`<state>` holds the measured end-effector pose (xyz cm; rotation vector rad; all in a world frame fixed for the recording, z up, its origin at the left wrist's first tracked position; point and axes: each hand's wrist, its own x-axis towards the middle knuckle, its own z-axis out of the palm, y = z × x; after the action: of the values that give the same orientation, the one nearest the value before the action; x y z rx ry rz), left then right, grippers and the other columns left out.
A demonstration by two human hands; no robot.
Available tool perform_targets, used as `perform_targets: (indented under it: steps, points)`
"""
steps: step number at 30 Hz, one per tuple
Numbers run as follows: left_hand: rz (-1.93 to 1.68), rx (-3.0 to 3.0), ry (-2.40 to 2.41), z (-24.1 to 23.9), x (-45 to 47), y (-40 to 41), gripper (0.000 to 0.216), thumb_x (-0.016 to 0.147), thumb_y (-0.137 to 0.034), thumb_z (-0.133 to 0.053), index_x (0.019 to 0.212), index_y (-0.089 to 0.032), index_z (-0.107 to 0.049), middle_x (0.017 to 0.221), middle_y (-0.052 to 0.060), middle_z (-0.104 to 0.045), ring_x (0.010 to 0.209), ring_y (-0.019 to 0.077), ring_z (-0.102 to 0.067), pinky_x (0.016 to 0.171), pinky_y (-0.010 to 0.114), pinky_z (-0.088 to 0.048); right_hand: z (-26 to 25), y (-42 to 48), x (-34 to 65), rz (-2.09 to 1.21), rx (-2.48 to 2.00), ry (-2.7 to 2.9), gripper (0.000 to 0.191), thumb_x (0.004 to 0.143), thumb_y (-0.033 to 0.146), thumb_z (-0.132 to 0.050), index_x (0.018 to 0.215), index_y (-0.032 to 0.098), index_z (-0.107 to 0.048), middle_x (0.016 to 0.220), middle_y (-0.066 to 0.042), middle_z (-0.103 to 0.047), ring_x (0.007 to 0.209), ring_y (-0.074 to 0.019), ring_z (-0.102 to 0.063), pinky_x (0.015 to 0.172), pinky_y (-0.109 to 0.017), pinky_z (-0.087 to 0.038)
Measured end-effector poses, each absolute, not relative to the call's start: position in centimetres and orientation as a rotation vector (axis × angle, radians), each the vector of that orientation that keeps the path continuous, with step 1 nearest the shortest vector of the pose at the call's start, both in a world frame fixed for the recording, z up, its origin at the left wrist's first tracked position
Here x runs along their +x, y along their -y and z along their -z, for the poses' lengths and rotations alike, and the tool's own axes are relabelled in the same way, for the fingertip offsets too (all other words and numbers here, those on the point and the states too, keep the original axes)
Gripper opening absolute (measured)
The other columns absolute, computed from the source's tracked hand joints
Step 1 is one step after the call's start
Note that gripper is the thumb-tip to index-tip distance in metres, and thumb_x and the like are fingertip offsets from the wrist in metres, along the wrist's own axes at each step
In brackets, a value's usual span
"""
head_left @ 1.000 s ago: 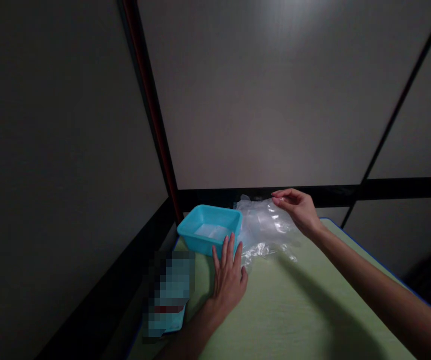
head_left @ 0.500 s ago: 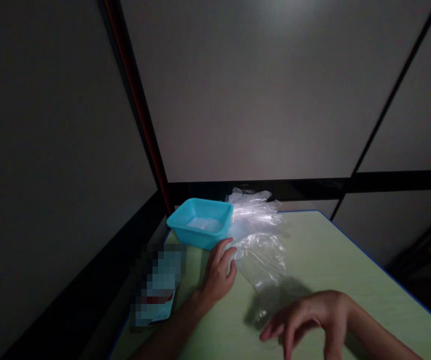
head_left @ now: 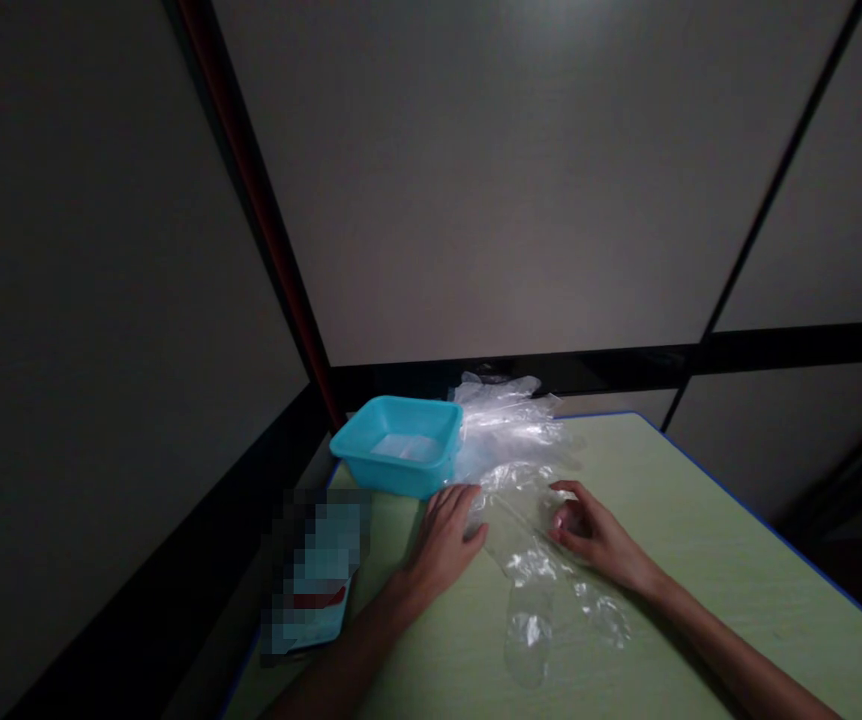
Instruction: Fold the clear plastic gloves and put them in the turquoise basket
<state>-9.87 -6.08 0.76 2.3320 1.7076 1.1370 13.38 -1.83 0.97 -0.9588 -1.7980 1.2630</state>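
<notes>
A thin sheet of clear plastic, which looks like a disposable glove (head_left: 528, 575), lies spread on the table, with finger-like lobes toward me. My left hand (head_left: 450, 535) rests at its left edge, fingers stretched out over the film and thumb apart. On the opposite side, my right hand (head_left: 588, 530) is beside the film's right edge. Its index finger reaches out, the other fingers curl, and a gap shows between index and thumb. Behind both hands sits a crumpled pile of clear plastic gloves (head_left: 510, 425), shiny under the light.
A turquoise plastic basket (head_left: 397, 475) with something whitish inside stands left of the pile. A blurred-out flat object, perhaps a phone (head_left: 318, 580), lies at the table's left edge. The pale green table (head_left: 701, 540) has a blue rim and meets panelled walls behind and left.
My right hand has moved up and forward from the near edge to the plastic's right side. The near lobes now lie uncovered and flatter. My left hand's fingers have straightened slightly.
</notes>
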Motion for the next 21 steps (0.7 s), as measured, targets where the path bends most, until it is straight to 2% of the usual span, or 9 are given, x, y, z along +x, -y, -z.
perform_targets:
  steps: [2, 4, 7, 9, 11, 14, 17, 21]
  points:
    - [-1.161, 2.325, -1.680, -0.8, -9.9, 6.2, 0.038, 0.071, -0.011, -0.054, 0.108, -0.019, -0.050, 0.108, 0.007, -0.056, 0.102, 0.0221, -0.050, 0.090, 0.039, -0.039, -1.7, 2.1, 13.3, -1.549, -0.846, 1.640, 0.054, 0.062, 0.017, -0.061, 0.112, 0.022, -0.040, 0.081, -0.001, -0.063, 0.057, -0.0097, -0.050, 0.052, -0.021, -0.039]
    - [-1.201, 2.305, -1.660, -0.7, -9.9, 6.2, 0.036, 0.072, -0.009, -0.049, 0.107, -0.018, -0.049, 0.109, 0.008, -0.055, 0.104, 0.0212, -0.049, 0.091, 0.038, -0.039, -2.7, 2.0, 13.8, -1.727, -0.824, 1.445, 0.056, 0.057, 0.011, -0.057, 0.110, 0.023, -0.044, 0.096, -0.004, -0.064, 0.046, -0.0054, -0.044, 0.042, -0.017, -0.033]
    - [-1.258, 2.276, -1.629, -0.7, -9.9, 6.3, 0.033, 0.073, -0.006, -0.046, 0.104, -0.018, -0.050, 0.106, 0.008, -0.055, 0.102, 0.0195, -0.050, 0.090, 0.035, -0.040, -4.5, 1.7, 15.1, -1.667, -0.788, 1.216, 0.050, 0.057, 0.011, -0.053, 0.105, 0.024, -0.052, 0.117, -0.005, -0.056, 0.043, -0.0043, -0.042, 0.037, -0.017, -0.033]
    - [-1.283, 2.266, -1.604, -0.7, -9.9, 6.3, 0.032, 0.073, -0.005, -0.045, 0.101, -0.018, -0.051, 0.104, 0.007, -0.056, 0.099, 0.0184, -0.051, 0.089, 0.033, -0.041, -5.6, 1.8, 16.0, -1.474, -0.735, 1.157, 0.047, 0.060, 0.013, -0.051, 0.105, 0.028, -0.054, 0.126, -0.002, -0.049, 0.055, -0.0084, -0.052, 0.042, -0.020, -0.040]
    - [-1.298, 2.263, -1.581, -0.6, -9.9, 6.3, 0.030, 0.073, -0.005, -0.044, 0.099, -0.019, -0.052, 0.102, 0.006, -0.056, 0.098, 0.0179, -0.052, 0.088, 0.032, -0.042, -6.4, 2.4, 16.7, -1.219, -0.706, 1.227, 0.046, 0.065, 0.014, -0.048, 0.108, 0.030, -0.054, 0.129, 0.002, -0.045, 0.078, -0.0148, -0.058, 0.053, -0.024, -0.046]
    - [-1.302, 2.263, -1.554, -0.6, -9.8, 6.3, 0.029, 0.072, -0.004, -0.044, 0.095, -0.018, -0.054, 0.100, 0.006, -0.057, 0.097, 0.0177, -0.052, 0.087, 0.031, -0.042, -7.1, 4.4, 16.5, -0.853, -0.637, 1.637, 0.044, 0.069, 0.009, -0.044, 0.106, 0.031, -0.055, 0.127, 0.002, -0.048, 0.109, -0.0206, -0.049, 0.074, -0.030, -0.046]
    - [-1.290, 2.263, -1.539, -0.8, -9.8, 6.3, 0.028, 0.071, -0.003, -0.044, 0.092, -0.018, -0.055, 0.097, 0.006, -0.058, 0.094, 0.0176, -0.054, 0.084, 0.029, -0.043, -7.1, 6.7, 14.8, -0.685, -0.537, 2.379, 0.056, 0.066, 0.002, -0.040, 0.116, 0.027, -0.051, 0.131, -0.001, -0.043, 0.115, -0.0214, -0.044, 0.088, -0.034, -0.041]
    - [-1.279, 2.245, -1.537, -1.0, -9.7, 6.3, 0.026, 0.069, -0.003, -0.044, 0.087, -0.018, -0.056, 0.090, 0.005, -0.059, 0.088, 0.0174, -0.055, 0.079, 0.028, -0.044, -6.7, 8.6, 12.0, -0.706, -0.434, 2.834, 0.059, 0.066, 0.003, -0.041, 0.122, 0.021, -0.047, 0.135, -0.005, -0.038, 0.113, -0.0212, -0.047, 0.088, -0.033, -0.041]
